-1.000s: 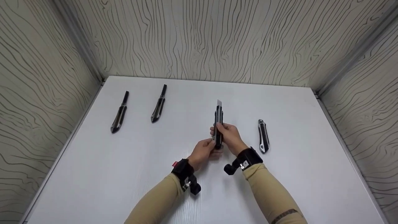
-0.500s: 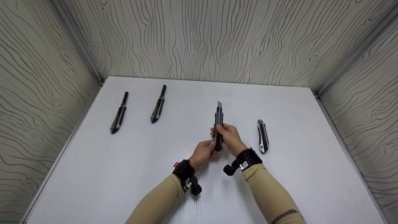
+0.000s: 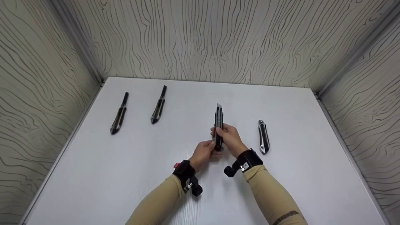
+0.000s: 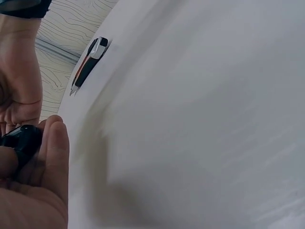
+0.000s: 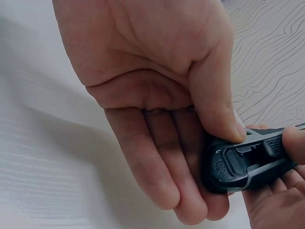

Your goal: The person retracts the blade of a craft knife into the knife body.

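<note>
A black and grey snap-off utility knife (image 3: 219,118) is held between both hands, its metal blade pointing away from the person. My left hand (image 3: 201,154) pinches its black butt end, thumb on one side and fingers under it. Higher on the handle, my right hand (image 3: 232,139) grips the knife with the thumb laid along its slider side. In the right wrist view, the left thumb presses the edge of the butt (image 5: 228,167), and the right thumb (image 5: 293,143) sits near the ribbed slider (image 5: 273,147). The left wrist view shows mainly the dark butt (image 4: 25,140) in the left fingers.
To the right of the hands lies another cutter with a silver and black handle (image 3: 264,137). Two dark-tipped knives, one far left (image 3: 118,117) and one beside it (image 3: 158,107), lie on the white table (image 3: 103,175). Wood-patterned walls (image 3: 200,40) enclose the back and sides.
The held knife has shifted slightly toward the person, and less of its blade shows beyond the tip. Both hands keep their hold almost in place; the other knives lie still.
</note>
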Available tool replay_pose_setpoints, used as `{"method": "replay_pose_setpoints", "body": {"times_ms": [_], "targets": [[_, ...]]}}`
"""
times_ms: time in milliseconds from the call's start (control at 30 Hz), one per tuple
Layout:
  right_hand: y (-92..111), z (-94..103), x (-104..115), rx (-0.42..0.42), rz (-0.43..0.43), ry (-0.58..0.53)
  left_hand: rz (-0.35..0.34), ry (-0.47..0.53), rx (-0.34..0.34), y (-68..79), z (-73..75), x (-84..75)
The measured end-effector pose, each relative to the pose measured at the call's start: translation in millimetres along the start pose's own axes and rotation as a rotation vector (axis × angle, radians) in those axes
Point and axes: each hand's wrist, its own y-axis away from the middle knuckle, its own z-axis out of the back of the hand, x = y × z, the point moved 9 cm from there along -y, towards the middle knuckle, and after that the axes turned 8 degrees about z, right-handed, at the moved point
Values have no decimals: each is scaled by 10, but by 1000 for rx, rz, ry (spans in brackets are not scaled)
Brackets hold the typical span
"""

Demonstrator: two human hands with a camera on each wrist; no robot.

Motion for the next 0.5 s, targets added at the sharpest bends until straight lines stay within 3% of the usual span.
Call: {"method": "replay_pose_setpoints", "body": {"times_ms": [500], "targets": [[21, -34, 36, 55, 14, -3, 1, 17, -5, 19, 9, -31]]}}
